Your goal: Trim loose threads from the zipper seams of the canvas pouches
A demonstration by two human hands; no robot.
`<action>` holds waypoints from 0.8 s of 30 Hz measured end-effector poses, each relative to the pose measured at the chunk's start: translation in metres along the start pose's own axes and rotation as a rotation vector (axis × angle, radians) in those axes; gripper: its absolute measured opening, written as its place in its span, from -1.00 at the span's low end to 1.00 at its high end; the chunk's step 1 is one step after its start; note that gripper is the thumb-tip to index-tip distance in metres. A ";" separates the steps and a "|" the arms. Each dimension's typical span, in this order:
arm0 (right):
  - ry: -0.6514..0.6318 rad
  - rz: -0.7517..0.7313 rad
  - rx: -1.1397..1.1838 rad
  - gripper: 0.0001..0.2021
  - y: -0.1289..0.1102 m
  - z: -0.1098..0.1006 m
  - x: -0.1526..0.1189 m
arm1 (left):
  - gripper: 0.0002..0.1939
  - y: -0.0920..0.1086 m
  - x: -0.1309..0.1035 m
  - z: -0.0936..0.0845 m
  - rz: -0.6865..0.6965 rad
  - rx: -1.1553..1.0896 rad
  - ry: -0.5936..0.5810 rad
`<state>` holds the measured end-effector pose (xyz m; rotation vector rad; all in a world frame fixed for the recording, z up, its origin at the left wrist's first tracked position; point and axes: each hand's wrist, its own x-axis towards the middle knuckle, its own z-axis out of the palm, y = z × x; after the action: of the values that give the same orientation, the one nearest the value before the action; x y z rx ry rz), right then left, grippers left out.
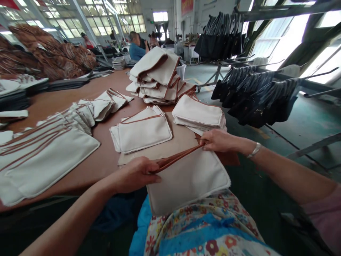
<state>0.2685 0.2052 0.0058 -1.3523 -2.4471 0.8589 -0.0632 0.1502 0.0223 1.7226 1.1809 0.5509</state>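
Above apron (210, 231), cream pouch (186, 183), long axis apparently crosswise, left hand (140, 174), right hand (216, 140) clamped on upper rim (181, 158).

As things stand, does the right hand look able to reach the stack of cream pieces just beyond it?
Probably yes: the stack lies just beyond the right hand, with nothing visible between. But this hand grips a cream piece by its brown edging, so it would likely need to let go first.
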 end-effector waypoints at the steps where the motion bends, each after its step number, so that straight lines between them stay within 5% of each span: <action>1: 0.048 -0.031 -0.068 -0.76 -0.008 0.010 0.002 | -0.76 0.006 0.003 0.004 0.051 0.158 -0.128; 3: 0.128 -0.132 0.013 -0.62 -0.035 0.032 0.006 | -0.80 0.021 0.014 0.015 0.151 0.375 -0.301; 7: -0.081 -0.153 0.460 -0.45 -0.083 0.067 0.011 | -0.76 0.031 0.033 0.026 0.078 0.241 -0.392; 11: -0.050 -0.092 0.648 -0.53 -0.081 0.076 0.011 | -0.67 0.012 0.027 0.007 -0.177 -0.155 -0.464; 15: -0.078 -0.012 0.869 -0.57 -0.064 0.070 0.007 | -0.66 0.001 0.008 -0.011 -0.204 -0.340 -0.449; 19: -0.085 -0.009 0.790 -0.69 -0.058 0.065 0.007 | -0.68 0.005 0.001 -0.002 -0.164 -0.272 -0.338; 24: 0.028 -0.243 0.449 -0.83 -0.061 0.058 0.006 | -0.73 0.007 0.009 0.025 -0.121 -0.190 -0.254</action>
<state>0.1962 0.1624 -0.0061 -0.8829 -2.1577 1.2169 -0.0374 0.1463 0.0156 1.4991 1.0105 0.3471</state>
